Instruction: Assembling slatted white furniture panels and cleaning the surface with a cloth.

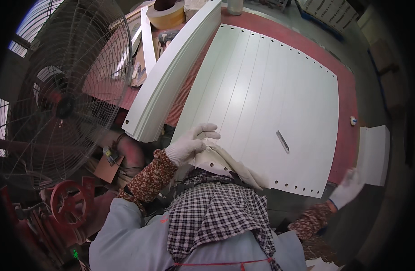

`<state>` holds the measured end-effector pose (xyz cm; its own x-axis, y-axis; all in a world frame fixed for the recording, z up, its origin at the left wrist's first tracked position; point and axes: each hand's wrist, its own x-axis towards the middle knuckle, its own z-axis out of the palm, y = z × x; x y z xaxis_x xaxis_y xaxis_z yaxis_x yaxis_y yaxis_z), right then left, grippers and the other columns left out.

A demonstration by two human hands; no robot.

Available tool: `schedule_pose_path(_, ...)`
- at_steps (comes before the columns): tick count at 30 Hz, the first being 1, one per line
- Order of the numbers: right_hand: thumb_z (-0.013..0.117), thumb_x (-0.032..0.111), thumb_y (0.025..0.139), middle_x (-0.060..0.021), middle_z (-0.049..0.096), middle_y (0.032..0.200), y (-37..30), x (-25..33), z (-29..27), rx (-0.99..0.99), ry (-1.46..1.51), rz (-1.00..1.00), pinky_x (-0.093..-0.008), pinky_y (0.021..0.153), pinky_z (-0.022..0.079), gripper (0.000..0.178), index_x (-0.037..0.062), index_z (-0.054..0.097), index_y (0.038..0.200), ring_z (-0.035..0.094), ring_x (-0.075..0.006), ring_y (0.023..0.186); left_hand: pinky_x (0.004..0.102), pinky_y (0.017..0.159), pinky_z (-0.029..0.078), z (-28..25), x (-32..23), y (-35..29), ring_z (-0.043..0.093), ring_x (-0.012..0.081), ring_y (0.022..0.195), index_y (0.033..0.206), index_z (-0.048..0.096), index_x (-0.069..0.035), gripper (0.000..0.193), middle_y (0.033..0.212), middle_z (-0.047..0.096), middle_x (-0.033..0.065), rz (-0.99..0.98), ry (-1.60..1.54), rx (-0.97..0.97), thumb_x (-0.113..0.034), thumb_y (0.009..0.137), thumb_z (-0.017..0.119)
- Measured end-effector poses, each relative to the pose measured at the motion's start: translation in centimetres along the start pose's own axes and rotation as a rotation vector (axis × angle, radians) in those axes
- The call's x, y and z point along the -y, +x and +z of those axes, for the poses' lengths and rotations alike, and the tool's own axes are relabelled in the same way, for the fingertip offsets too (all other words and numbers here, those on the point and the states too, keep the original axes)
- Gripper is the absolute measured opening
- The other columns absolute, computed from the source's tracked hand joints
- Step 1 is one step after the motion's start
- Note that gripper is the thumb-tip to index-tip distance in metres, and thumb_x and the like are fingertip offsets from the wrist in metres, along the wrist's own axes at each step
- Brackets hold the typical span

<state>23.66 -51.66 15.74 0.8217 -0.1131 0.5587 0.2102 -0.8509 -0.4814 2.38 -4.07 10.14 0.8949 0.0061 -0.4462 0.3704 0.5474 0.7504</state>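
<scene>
Several long white boards (257, 104) with holes along their ends lie side by side on the red table. At their near left end, my left hand (189, 147), in a white glove, grips the top of a crumpled off-white cloth (237, 167). That cloth trails to the right over the boards' near edge. My right hand (347, 187), also gloved, is out past the table's right edge, beside a white panel stack (373, 156). Motion smears its fingers. A slim grey metal tool (282, 141), perhaps a utility knife, lies on the boards, apart from both hands.
Stacked white boards (176, 72) run along the left of the red table (345, 104). A large caged fan (65, 104) stands at far left, above a red handwheel (72, 203). A tape roll (166, 17) sits at the back; a small white-and-blue object (353, 120) lies on the right rim.
</scene>
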Motion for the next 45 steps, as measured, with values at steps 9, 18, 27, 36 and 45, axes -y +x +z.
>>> schedule_pose_path(9, 0.076, 0.037, 0.083, -0.0186, 0.060, 0.125, -12.9, 12.0, 8.9, 1.285, 0.270, 0.078, -0.0395, 0.084, 0.054, 0.074, 0.0041, 0.049, 0.144, 0.067, -0.0261, 0.093, 0.0308, 0.097, 0.053, 1.6, -0.8, 0.8, 0.059, 0.0211, 0.114, 0.149, 0.029, 0.007, 0.066, 0.136, 0.050, 0.0196, 0.131, -0.073, -0.063, -0.007, 0.091, 0.058)
schedule_pose_path(18, 0.047, -0.004, 0.088, -0.0111, 0.071, 0.100, -13.4, 13.0, 17.7, 1.025, 0.741, 0.276, -0.0298, 0.077, 0.053, 0.044, -0.0005, 0.063, 0.129, 0.066, -0.0183, 0.086, 0.0323, 0.087, 0.057, -1.8, 1.1, -1.1, 0.064, 0.0181, 0.102, 0.145, 0.036, 0.007, 0.059, 0.132, 0.054, 0.0185, 0.203, 0.275, -0.254, -0.005, 0.091, 0.058)
schedule_pose_path(27, 0.049, 0.026, 0.101, -0.0121, 0.065, 0.103, -7.4, 15.8, 30.3, 0.687, 0.498, 0.128, -0.0380, 0.087, 0.048, 0.031, -0.0014, 0.063, 0.104, 0.061, -0.0273, 0.094, 0.0360, 0.099, 0.051, -9.0, 12.3, -5.6, 0.064, 0.0272, 0.115, 0.139, 0.049, 0.005, 0.052, 0.133, 0.060, 0.0226, 0.114, 0.469, -0.666, -0.013, 0.092, 0.063)
schedule_pose_path(36, 0.070, 0.015, 0.076, -0.0098, 0.058, 0.091, -29.7, 27.7, 24.3, 1.152, 1.148, -1.534, -0.0441, 0.093, 0.048, 0.017, 0.0083, 0.059, 0.088, 0.059, -0.0308, 0.095, 0.0286, 0.084, 0.053, -10.3, 12.8, -10.7, 0.065, 0.0164, 0.098, 0.133, 0.053, 0.004, 0.044, 0.119, 0.065, 0.0152, 0.064, 0.184, -1.068, -0.007, 0.091, 0.062)
schedule_pose_path(45, 0.049, 0.019, 0.102, -0.0159, 0.063, 0.101, -11.4, 28.1, 31.3, 0.766, 0.192, -0.566, -0.0469, 0.094, 0.043, 0.024, 0.0050, 0.068, 0.107, 0.055, -0.0343, 0.105, 0.0302, 0.091, 0.053, -9.7, 14.7, -13.7, 0.065, 0.0201, 0.108, 0.130, 0.055, 0.005, 0.039, 0.121, 0.065, 0.0176, 0.025, 0.111, -1.130, -0.006, 0.093, 0.061)
